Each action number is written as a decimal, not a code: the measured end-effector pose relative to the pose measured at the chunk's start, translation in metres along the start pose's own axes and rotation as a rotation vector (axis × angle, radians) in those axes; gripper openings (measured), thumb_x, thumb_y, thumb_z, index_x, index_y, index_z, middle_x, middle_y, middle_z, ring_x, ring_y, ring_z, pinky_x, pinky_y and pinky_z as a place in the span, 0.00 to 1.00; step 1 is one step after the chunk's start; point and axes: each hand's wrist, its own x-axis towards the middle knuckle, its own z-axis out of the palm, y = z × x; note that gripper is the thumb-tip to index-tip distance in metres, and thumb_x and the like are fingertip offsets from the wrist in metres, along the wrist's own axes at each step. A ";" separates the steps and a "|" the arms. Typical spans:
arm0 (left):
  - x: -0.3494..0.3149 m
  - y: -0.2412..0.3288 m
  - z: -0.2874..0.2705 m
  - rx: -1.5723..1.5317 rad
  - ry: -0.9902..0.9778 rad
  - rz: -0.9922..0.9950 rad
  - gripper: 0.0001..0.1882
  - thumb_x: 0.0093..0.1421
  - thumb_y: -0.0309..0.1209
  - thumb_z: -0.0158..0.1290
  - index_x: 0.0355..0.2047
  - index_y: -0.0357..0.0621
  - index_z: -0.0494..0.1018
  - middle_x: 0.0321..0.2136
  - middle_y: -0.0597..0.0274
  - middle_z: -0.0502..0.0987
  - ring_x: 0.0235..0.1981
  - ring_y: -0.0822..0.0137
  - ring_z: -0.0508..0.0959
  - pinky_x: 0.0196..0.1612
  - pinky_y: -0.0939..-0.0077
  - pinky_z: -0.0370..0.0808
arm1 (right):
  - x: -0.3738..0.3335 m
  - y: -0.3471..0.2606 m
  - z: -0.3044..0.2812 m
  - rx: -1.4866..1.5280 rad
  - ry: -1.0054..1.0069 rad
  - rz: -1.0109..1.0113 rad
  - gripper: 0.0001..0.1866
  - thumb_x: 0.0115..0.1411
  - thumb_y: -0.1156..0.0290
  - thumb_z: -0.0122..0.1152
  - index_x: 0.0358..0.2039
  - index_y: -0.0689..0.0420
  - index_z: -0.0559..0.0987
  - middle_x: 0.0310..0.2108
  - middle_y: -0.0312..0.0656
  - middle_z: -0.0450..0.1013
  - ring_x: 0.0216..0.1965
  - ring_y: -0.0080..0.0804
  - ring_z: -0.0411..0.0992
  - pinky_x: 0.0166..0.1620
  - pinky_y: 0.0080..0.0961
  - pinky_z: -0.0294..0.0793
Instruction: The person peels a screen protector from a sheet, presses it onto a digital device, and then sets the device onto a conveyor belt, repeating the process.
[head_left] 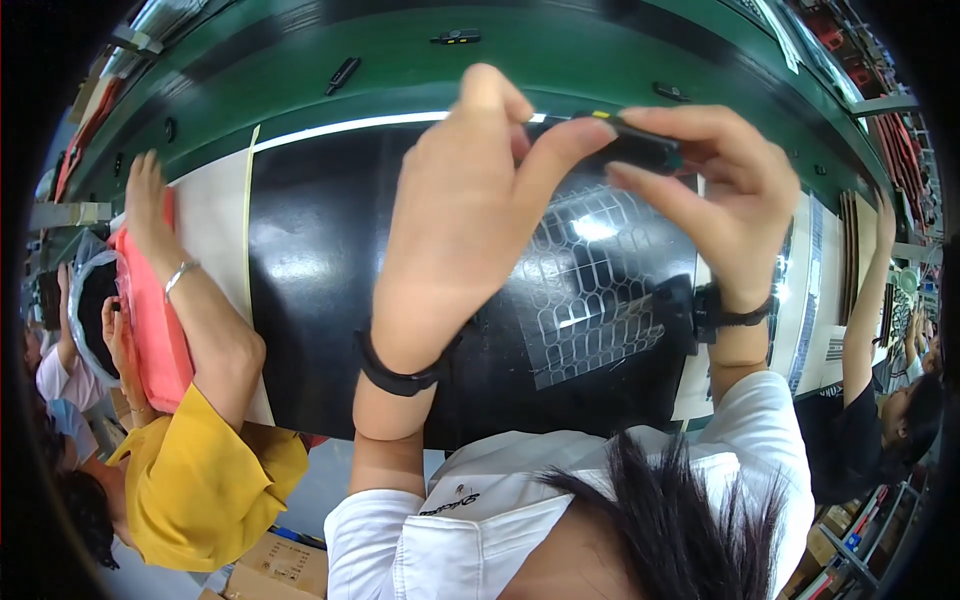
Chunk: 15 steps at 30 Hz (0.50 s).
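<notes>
The person's right hand [738, 190] grips a small black device [645, 150] between thumb and bent fingers, holding it up above the far edge of a black mat [320, 300], near the green belt [570, 65] that runs across the top of the view. A yellow mark shows on the device's upper edge, toward its left end. The left hand [455, 195] is raised beside it with the fingers curled and the thumb stretched across to the device's left end; the thumb tip overlaps that end in the view, and whether the curled fingers pinch anything cannot be told, since the hand is partly blurred. Each wrist carries a black band. Below the right hand, a transparent sheet [590, 345] printed with rows of pale rounded outlines lies at a slant on the mat, with light glinting off it. The mat covers the middle of a pale tabletop [212, 235], and a yellow strip [247, 215] runs along the mat's left edge. Further black devices lie well apart on the belt, among them one with yellow marks [458, 37]. To the left, a co-worker in a yellow top [205, 480] has an arm alongside a pinkish-red tray [155, 335]; to the right, another in a black top [845, 430] reaches toward the belt.
</notes>
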 end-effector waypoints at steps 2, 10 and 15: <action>0.005 0.003 0.003 -0.120 -0.034 -0.016 0.09 0.52 0.30 0.49 0.20 0.38 0.66 0.13 0.66 0.67 0.14 0.76 0.64 0.16 0.86 0.58 | 0.000 0.003 0.000 0.198 0.002 0.161 0.14 0.42 0.85 0.57 0.33 0.68 0.72 0.32 0.44 0.70 0.30 0.26 0.71 0.32 0.14 0.71; -0.002 0.017 0.027 0.122 -0.004 0.075 0.10 0.50 0.33 0.49 0.26 0.36 0.67 0.18 0.55 0.71 0.20 0.57 0.71 0.24 0.73 0.67 | 0.002 0.043 -0.019 0.454 -0.172 0.394 0.10 0.54 0.74 0.48 0.35 0.64 0.72 0.24 0.41 0.71 0.23 0.22 0.70 0.28 0.14 0.70; -0.043 0.052 0.033 0.304 -0.114 0.225 0.22 0.44 0.32 0.54 0.40 0.38 0.64 0.31 0.53 0.71 0.34 0.57 0.70 0.36 0.72 0.66 | 0.016 0.145 -0.048 0.316 -0.155 0.468 0.10 0.52 0.72 0.51 0.34 0.63 0.74 0.22 0.39 0.71 0.22 0.21 0.69 0.27 0.14 0.70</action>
